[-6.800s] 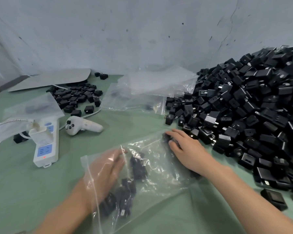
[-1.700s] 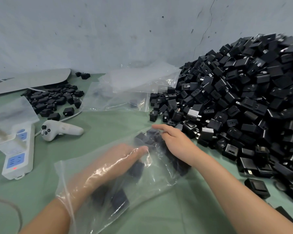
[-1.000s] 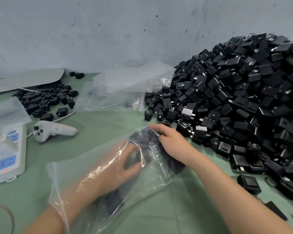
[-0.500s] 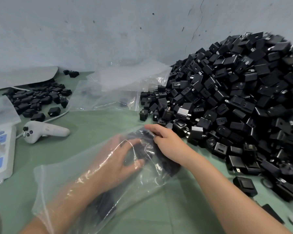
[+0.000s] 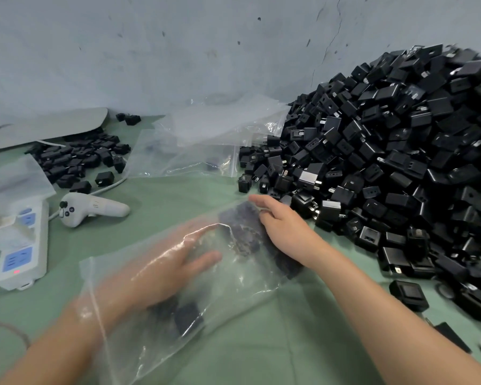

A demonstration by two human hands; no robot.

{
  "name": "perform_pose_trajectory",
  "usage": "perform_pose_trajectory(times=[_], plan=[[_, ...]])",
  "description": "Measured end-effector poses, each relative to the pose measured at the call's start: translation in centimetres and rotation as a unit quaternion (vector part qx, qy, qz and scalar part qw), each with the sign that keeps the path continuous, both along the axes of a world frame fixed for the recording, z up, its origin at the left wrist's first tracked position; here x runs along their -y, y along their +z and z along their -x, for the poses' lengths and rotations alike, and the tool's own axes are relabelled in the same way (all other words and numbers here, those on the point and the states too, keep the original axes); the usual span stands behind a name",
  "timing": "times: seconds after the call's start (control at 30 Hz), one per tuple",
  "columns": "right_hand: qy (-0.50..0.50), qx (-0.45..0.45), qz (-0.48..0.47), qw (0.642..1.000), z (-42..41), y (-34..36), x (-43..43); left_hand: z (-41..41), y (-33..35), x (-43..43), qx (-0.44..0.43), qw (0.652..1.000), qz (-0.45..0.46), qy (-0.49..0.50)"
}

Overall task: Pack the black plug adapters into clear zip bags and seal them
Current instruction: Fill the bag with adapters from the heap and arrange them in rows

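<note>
Green cloth [image 5: 178, 195] bears the clear zip bag [image 5: 233, 287] beside the heap of black plug adapters [image 5: 400, 162]. Left hand [image 5: 172, 265] lies flat-fingered inside it, gripping nothing; right hand [image 5: 286, 229] rests loose-fingered on its far end.

Two bare forearms [image 5: 386, 315], bare left hand [image 5: 164, 273], bare right hand [image 5: 286, 229]
</note>
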State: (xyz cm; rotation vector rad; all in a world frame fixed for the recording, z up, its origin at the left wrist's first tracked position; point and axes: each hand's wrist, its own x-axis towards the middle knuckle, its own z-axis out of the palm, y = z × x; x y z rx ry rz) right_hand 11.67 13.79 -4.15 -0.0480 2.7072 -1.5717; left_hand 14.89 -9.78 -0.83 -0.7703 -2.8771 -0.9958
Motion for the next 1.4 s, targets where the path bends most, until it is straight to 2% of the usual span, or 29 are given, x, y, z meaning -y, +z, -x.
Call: perform_pose_trajectory(times=[0.03,0.1,0.2,0.27,0.33,0.43,0.57,0.67,0.77,0.87,0.97,1.1,1.23,1.3,1.4], plan=[[0.002,-0.004,-0.005,1.000,-0.1,0.1,0.1,-0.7,0.4,1.2,0.021,1.000,0.010,-0.003],[0.002,-0.019,-0.027,0.999,-0.3,0.1,0.4,-2.4,1.0,3.7,0.000,0.998,0.063,-0.028],[0.001,-0.039,-0.059,0.998,-0.5,0.3,0.8,-4.6,0.5,7.6,0.002,0.999,0.052,-0.017],[-0.005,-0.045,-0.059,0.997,-0.7,0.6,0.9,-5.7,-0.6,9.1,0.010,0.995,0.079,-0.057],[-0.017,-0.052,-0.051,0.997,-1.2,0.9,0.9,-6.2,-1.5,9.0,-0.005,0.990,0.110,-0.084],[-0.037,-0.062,-0.045,0.996,-2.1,1.1,0.6,-5.8,-2.4,7.0,-0.057,0.985,0.108,-0.120],[-0.059,-0.053,-0.021,0.997,-3.2,1.1,0.4,-4.5,-2.6,5.4,-0.088,0.983,0.119,-0.104],[-0.072,-0.042,-0.021,0.996,-3.3,1.3,0.2,-3.5,-2.0,4.1,-0.061,0.992,0.077,-0.080],[-0.073,-0.033,-0.016,0.997,-3.2,1.3,0.0,-2.8,-1.0,3.2,0.022,1.000,0.007,-0.007],[-0.072,-0.034,-0.007,0.997,-3.2,1.3,0.0,-2.5,-0.3,3.4,0.135,0.984,-0.101,0.050],[-0.065,-0.045,-0.012,0.997,-3.1,1.3,0.2,-2.4,-0.2,2.4,0.177,0.967,-0.167,0.072],[-0.050,-0.031,-0.029,0.998,-2.9,0.9,0.1,-2.6,-1.1,1.6,0.094,0.988,-0.107,0.056],[-0.048,-0.024,-0.023,0.998,-2.6,0.6,0.0,-3.2,-0.8,3.4,-0.022,0.999,0.042,0.009],[-0.048,-0.019,-0.022,0.998,-2.4,0.6,-0.1,-3.4,-0.5,4.3,-0.028,0.996,0.068,-0.041],[-0.046,-0.011,-0.024,0.999,-2.2,0.5,-0.1,-3.4,-0.1,4.3,-0.026,0.995,0.067,-0.065]])
